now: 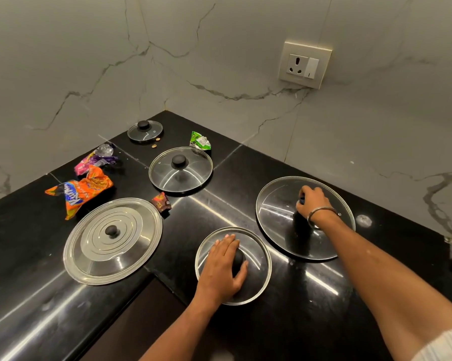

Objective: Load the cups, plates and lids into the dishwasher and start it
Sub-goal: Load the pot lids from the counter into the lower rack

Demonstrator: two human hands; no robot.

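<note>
Lids lie flat on the black desk [285, 321]: steel lid [89, 261] near left, I note. My left grip [226, 267] curls round the knob of the small glass lid [258, 261]; my right grip [312, 201] clasps the large glass lid [277, 204] knob, far right.

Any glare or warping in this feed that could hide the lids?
Head view: bright streaks of glare on the black counter and on the steel lid; wide-angle bending toward the edges; focus is sharp, and all five lids read clearly.
</note>
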